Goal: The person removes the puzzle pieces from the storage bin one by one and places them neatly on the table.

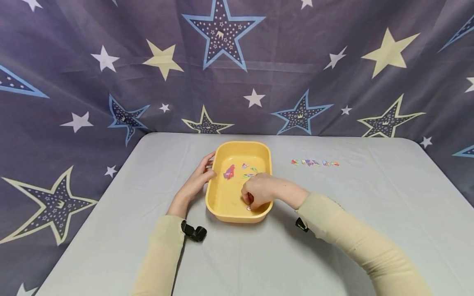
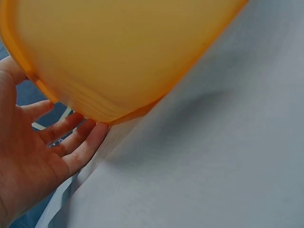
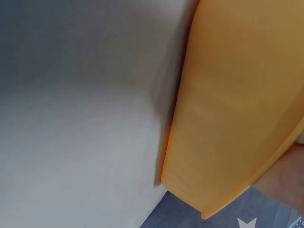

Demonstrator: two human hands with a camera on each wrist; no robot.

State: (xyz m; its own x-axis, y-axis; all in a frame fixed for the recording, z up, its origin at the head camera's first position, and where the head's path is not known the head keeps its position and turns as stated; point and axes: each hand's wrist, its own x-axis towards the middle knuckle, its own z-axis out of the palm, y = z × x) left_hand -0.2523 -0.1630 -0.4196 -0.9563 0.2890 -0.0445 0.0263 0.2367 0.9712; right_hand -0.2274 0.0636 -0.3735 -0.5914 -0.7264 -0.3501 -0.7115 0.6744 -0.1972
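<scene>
A yellow plastic tub (image 1: 218, 205) stands on the table with several small, colourful flat pieces on its floor, among them a red and purple one (image 1: 229, 172). My left hand (image 1: 198, 179) rests against the tub's left side. In the left wrist view, the spread fingers (image 2: 71, 137) touch the outer wall. Reaching over the right rim, my right hand (image 1: 261, 190) is inside the tub, its fingers bent and pinching a small pale piece (image 1: 249, 208) near the front. Most of that piece is hidden. Only the edge of the right hand shows past the rim in the right wrist view.
To the right of the tub, several small colourful pieces (image 1: 311, 163) lie in a row on the grey-covered table (image 1: 370, 197). A dark curtain with stars (image 1: 255, 78) hangs behind the table. Black straps with cameras (image 1: 194, 231) sit on the wrists.
</scene>
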